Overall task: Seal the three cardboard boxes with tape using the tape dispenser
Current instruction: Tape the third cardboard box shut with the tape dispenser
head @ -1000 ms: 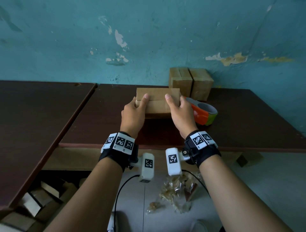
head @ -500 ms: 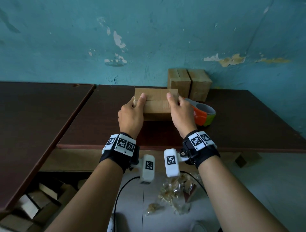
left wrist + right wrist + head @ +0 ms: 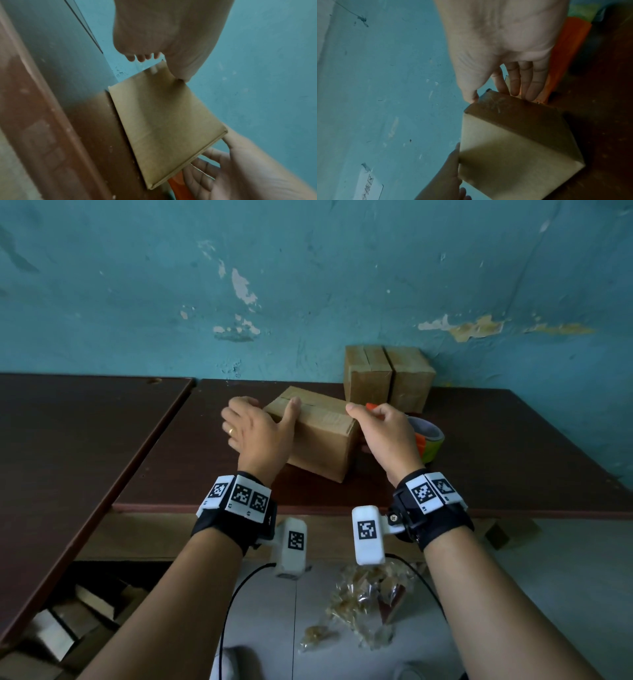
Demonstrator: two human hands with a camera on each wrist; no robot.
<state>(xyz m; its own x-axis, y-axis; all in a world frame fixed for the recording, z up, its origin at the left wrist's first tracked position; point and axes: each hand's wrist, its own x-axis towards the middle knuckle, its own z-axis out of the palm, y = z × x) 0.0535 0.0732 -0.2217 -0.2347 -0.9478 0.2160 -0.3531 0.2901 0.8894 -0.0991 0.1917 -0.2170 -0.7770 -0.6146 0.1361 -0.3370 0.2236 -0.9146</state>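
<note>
While the box (image 3: 317,436) sits askew, left hand (image 3: 257,433) and right hand (image 3: 385,436), fingers loosely spread, flank it: square its seam, then fetch the dispenser (image 3: 426,440).

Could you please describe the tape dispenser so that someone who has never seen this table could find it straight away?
Start at the peeling teal wall and drop to the dark brown table below it. Two cardboard boxes stand there against the wall; the tape dispenser lies just in front of them, partly behind the right hand. It alone is orange and green.
</note>
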